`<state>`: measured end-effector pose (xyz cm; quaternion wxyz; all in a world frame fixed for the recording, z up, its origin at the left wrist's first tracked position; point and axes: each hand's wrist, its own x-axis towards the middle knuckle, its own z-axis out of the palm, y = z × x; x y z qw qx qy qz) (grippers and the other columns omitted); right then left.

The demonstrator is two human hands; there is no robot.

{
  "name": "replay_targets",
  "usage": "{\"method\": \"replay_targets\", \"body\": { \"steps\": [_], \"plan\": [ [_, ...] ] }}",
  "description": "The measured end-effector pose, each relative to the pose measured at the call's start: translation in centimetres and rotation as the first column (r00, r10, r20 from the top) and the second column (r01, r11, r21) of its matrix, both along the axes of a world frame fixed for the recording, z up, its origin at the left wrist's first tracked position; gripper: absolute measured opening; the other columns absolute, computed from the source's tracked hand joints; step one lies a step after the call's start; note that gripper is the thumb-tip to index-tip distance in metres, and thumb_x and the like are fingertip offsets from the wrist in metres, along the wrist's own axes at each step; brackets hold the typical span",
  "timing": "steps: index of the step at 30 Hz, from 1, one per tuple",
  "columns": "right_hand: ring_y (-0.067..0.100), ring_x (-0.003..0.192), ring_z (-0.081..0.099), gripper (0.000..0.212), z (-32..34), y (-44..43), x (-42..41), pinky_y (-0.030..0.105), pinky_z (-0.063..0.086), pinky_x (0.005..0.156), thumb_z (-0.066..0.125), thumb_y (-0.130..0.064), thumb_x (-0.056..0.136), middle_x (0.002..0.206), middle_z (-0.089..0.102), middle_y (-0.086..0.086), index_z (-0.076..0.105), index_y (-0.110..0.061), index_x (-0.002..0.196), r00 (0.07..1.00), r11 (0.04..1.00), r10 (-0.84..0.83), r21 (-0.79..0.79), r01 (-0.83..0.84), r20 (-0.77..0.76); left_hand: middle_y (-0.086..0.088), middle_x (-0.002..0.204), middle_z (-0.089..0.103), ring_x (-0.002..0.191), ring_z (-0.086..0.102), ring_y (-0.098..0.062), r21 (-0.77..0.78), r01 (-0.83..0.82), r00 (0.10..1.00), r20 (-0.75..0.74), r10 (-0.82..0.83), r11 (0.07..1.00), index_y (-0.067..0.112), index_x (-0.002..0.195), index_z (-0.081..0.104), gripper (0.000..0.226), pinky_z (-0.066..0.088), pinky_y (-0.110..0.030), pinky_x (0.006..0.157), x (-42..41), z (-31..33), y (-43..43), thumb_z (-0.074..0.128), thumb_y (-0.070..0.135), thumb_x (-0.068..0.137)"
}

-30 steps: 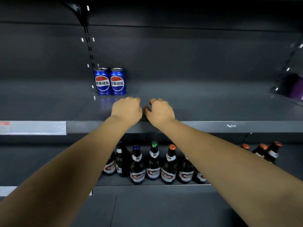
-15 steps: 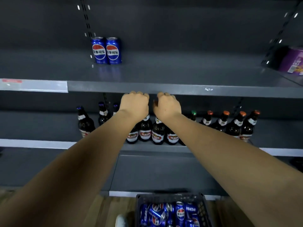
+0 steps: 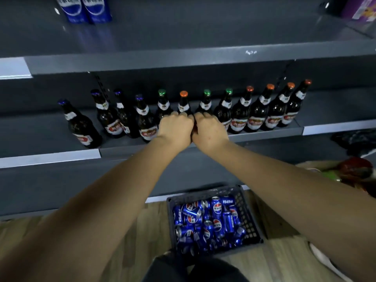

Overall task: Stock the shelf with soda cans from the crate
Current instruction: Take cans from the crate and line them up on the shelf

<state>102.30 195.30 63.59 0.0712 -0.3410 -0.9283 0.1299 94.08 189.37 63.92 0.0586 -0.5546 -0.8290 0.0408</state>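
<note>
Two blue soda cans (image 3: 85, 9) stand side by side at the back left of the grey upper shelf (image 3: 203, 27), cut off by the top edge. A dark plastic crate (image 3: 205, 193) sits on the wooden floor below, with several blue cans (image 3: 205, 220) lying jumbled inside. My left hand (image 3: 176, 129) and my right hand (image 3: 209, 132) are stretched out knuckle to knuckle in front of the lower shelf, above the crate. Their fingers are curled under and I see nothing held in them.
A row of several dark glass bottles (image 3: 240, 112) with coloured caps stands on the lower shelf, right behind my hands. A purple box (image 3: 360, 7) is at the top right. Red and green items (image 3: 356, 167) lie at the right. My knee (image 3: 193, 267) is just before the crate.
Both hands have come down together from the upper shelf's front edge to the level of the bottle shelf. My view has tilted down, so the crate shows fully.
</note>
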Motion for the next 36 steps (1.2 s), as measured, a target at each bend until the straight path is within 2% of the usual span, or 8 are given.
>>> {"method": "replay_targets", "body": {
  "steps": [4, 7, 11, 18, 25, 30, 33, 36],
  "plan": [
    [0.033, 0.113, 0.048, 0.031, -3.0, 0.1, 1.3, 0.039, 0.045, 0.082, 0.044, -0.013, 0.092, 0.122, 0.054, 0.016, 0.05, -0.005, 0.122, 1.0, 0.998, -0.013, -0.063, 0.014, 0.02, -0.01, 0.12, 0.057, 0.113, 0.051, -0.029, 0.016, 0.053, 0.995, 0.087, -0.054, 0.998, 0.008, 0.12, 0.052, 0.03, 0.043, -0.037, 0.076, 0.3, -3.1, -0.1, 0.045, 0.016, 0.091],
    [0.032, 0.113, 0.048, 0.036, -6.0, 0.1, 2.6, 0.037, 0.046, 0.082, 0.044, -0.012, 0.093, 0.123, 0.052, 0.015, 0.048, -0.006, 0.128, 0.997, 0.99, -0.037, -0.135, 0.045, 0.061, -0.012, 0.119, 0.056, 0.111, 0.05, -0.03, -0.035, 0.098, 0.984, 0.151, -0.091, 0.995, 0.007, 0.118, 0.052, 0.029, 0.035, -0.034, 0.07, 0.9, -5.6, -0.3, 0.042, 0.014, 0.093],
    [0.031, 0.122, 0.044, 0.042, -10.0, 0.0, 4.5, 0.036, 0.041, 0.092, 0.044, -0.014, 0.094, 0.132, 0.049, 0.014, 0.043, -0.008, 0.136, 0.992, 0.973, -0.031, -0.223, 0.058, 0.12, -0.012, 0.121, 0.056, 0.113, 0.049, -0.03, -0.1, 0.141, 0.967, 0.228, -0.116, 0.985, 0.007, 0.121, 0.051, 0.03, 0.038, -0.034, 0.075, 1.6, -9.6, -0.4, 0.041, 0.016, 0.094],
    [0.036, 0.113, 0.05, 0.039, -18.4, -0.5, 6.9, 0.04, 0.045, 0.089, 0.045, -0.007, 0.088, 0.12, 0.055, 0.019, 0.052, -0.004, 0.127, 0.983, 0.953, 0.063, -0.303, -0.009, 0.17, -0.01, 0.12, 0.058, 0.113, 0.052, -0.029, -0.236, 0.187, 0.945, 0.307, -0.11, 0.954, 0.01, 0.118, 0.053, 0.029, 0.043, -0.037, 0.083, 2.7, -17.7, -0.4, 0.041, 0.017, 0.094],
    [0.034, 0.113, 0.049, 0.043, -27.5, -0.9, 9.2, 0.037, 0.042, 0.088, 0.045, -0.008, 0.089, 0.125, 0.053, 0.018, 0.049, -0.006, 0.133, 0.95, 0.923, 0.124, -0.384, -0.004, 0.287, -0.01, 0.111, 0.061, 0.103, 0.055, -0.031, -0.292, 0.227, 0.917, 0.385, -0.103, 0.929, 0.009, 0.109, 0.057, 0.024, 0.042, -0.035, 0.076, 2.5, -27.2, -1.8, 0.04, 0.015, 0.093],
    [0.035, 0.111, 0.053, 0.043, -33.8, -1.3, 10.7, 0.037, 0.046, 0.083, 0.047, -0.008, 0.091, 0.123, 0.056, 0.019, 0.051, -0.006, 0.133, 0.942, 0.874, 0.199, -0.483, -0.046, 0.271, -0.013, 0.108, 0.06, 0.102, 0.055, -0.031, -0.399, 0.367, 0.85, 0.51, -0.129, 0.841, 0.007, 0.107, 0.056, 0.023, 0.042, -0.034, 0.08, 2.1, -34.6, -3.3, 0.04, 0.014, 0.092],
    [0.03, 0.109, 0.055, 0.042, -37.6, -0.9, 11.3, 0.03, 0.043, 0.079, 0.047, -0.009, 0.092, 0.124, 0.056, 0.015, 0.051, -0.009, 0.133, 0.95, 0.822, 0.142, -0.567, 0.043, 0.278, -0.013, 0.116, 0.06, 0.109, 0.055, -0.03, -0.466, 0.375, 0.822, 0.567, -0.055, 0.801, 0.006, 0.118, 0.056, 0.03, 0.046, -0.036, 0.089, 2.4, -39.0, -4.3, 0.04, 0.013, 0.094],
    [0.03, 0.104, 0.057, 0.04, -41.4, -0.7, 11.9, 0.027, 0.042, 0.077, 0.047, -0.007, 0.092, 0.123, 0.057, 0.015, 0.053, -0.009, 0.131, 0.948, 0.755, 0.069, -0.637, 0.154, 0.312, -0.012, 0.107, 0.061, 0.098, 0.057, -0.026, -0.519, 0.403, 0.795, 0.607, -0.007, 0.754, 0.007, 0.114, 0.055, 0.026, 0.047, -0.032, 0.079, 3.2, -43.5, -5.3, 0.039, 0.013, 0.095]
  ]
}}
